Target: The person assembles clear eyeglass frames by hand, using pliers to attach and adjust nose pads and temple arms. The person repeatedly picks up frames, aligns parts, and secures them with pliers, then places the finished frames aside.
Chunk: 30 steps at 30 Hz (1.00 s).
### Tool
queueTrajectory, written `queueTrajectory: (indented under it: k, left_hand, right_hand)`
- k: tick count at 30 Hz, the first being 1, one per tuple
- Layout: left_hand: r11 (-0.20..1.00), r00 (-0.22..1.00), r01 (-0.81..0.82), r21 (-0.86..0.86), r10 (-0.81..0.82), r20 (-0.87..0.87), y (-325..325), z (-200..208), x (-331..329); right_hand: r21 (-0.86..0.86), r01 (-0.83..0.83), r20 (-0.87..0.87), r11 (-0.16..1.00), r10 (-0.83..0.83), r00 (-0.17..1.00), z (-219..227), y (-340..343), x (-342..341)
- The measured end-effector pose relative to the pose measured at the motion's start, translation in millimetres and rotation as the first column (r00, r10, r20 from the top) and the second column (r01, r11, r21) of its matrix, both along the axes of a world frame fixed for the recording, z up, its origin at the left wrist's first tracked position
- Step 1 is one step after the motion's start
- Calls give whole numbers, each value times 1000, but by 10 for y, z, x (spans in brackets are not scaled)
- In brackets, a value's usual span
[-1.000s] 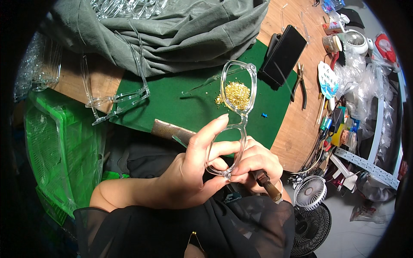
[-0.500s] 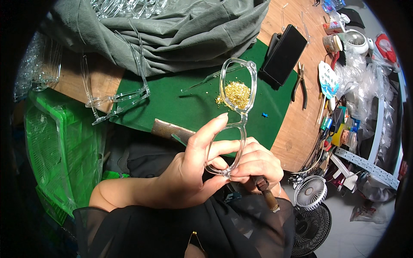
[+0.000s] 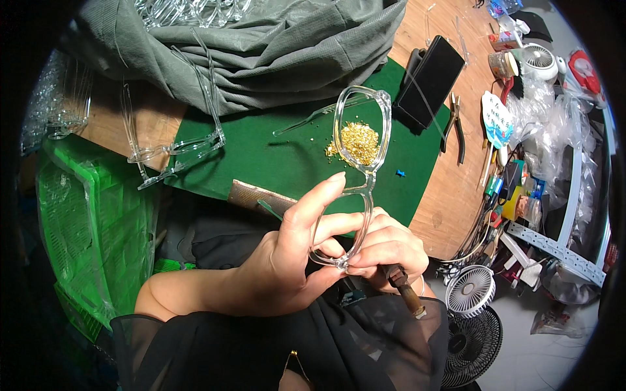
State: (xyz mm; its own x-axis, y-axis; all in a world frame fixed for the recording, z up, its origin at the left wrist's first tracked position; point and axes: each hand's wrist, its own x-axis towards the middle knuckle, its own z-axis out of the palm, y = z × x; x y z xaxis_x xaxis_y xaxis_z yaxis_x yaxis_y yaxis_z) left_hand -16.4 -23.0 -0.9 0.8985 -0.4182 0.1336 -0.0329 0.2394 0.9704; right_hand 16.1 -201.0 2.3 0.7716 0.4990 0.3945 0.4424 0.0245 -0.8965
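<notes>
Plastic eyeglass frame (image 3: 370, 176), clear, held over near edge of green mat (image 3: 241, 156). Left hand (image 3: 292, 260) gripping nearer rim; right hand (image 3: 394, 244) closed round brown-handled tool (image 3: 409, 298), fingertips at rim. Gold-coloured pieces (image 3: 359, 143) on mat.

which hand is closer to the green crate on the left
Left. The left hand is right of the green crate, apart from it; the right hand is farther right.
</notes>
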Motion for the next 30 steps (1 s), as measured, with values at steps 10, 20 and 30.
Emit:
queueTrajectory:
  k: [10, 20, 30]
  left_hand:
    - [999, 999, 31, 36, -32, 8, 23, 10, 7]
    - [999, 999, 33, -42, -32, 26, 17, 7, 32]
    - [999, 998, 40, -23, -39, 52, 14, -2, 44]
  right_hand:
    - [-47, 0, -46, 999, -2, 999, 56, -8, -2]
    - [-22, 9, -11, 1000, -9, 1000, 45, -22, -12]
    - [-621, -266, -368, 738, 25, 929, 253, -323, -26]
